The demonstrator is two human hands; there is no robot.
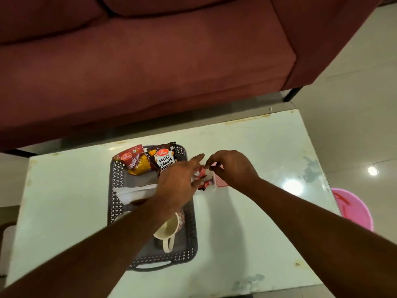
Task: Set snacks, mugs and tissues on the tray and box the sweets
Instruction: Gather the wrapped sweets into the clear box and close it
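A dark grey perforated tray (120, 168) lies on the white table (257, 222). On it are a red snack packet (134, 159), a salted peanuts packet (165, 158), white tissues (133, 190) and a cream mug (169, 229) lying near its front. Just right of the tray is a small white box (209, 188) with red-wrapped sweets (204, 184) in it, and a pink lid (221, 181) beside it. My left hand (178, 181) hovers over the box's left side, fingers spread. My right hand (232, 166) pinches a small sweet above the box.
A maroon sofa (150, 72) stands close behind the table. A pink tub (354, 209) sits on the floor at the table's right end. The tiled floor shows on the right.
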